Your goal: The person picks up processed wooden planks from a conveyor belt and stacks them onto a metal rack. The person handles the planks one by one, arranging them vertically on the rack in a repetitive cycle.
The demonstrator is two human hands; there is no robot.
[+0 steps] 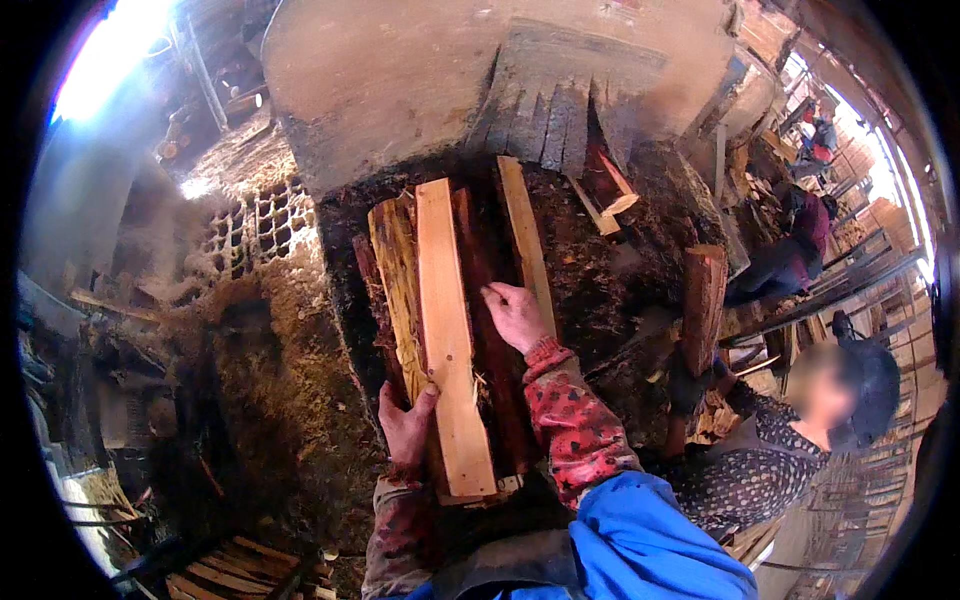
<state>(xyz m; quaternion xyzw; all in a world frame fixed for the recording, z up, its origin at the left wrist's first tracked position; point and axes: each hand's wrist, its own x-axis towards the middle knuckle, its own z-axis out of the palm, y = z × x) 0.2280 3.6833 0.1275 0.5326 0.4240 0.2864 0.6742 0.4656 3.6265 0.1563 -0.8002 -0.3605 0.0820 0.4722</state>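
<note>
A pale, smooth-faced wooden plank [446,330] lies lengthwise on top of a small stack in front of me. Pressed against its left edge near the close end is the thumb of my left hand [405,428], while the other fingers go down the side of the stack, partly hidden. My right hand [516,318] is closed, fingers curled together, just right of the plank above a dark reddish slab [497,400]; whether it holds anything is hidden. A yellowish rough-barked slab [398,290] sits left of the plank. Farther right, a narrow pale board [525,225] reaches past my right hand.
Behind the stack stands a large brownish panel [380,90] with a torn grey sheet [550,90]. At right, a person in a dark cap and spotted top [750,450] is close beside an upright piece of wood [703,300]. More cut wood [235,570] lies lower left.
</note>
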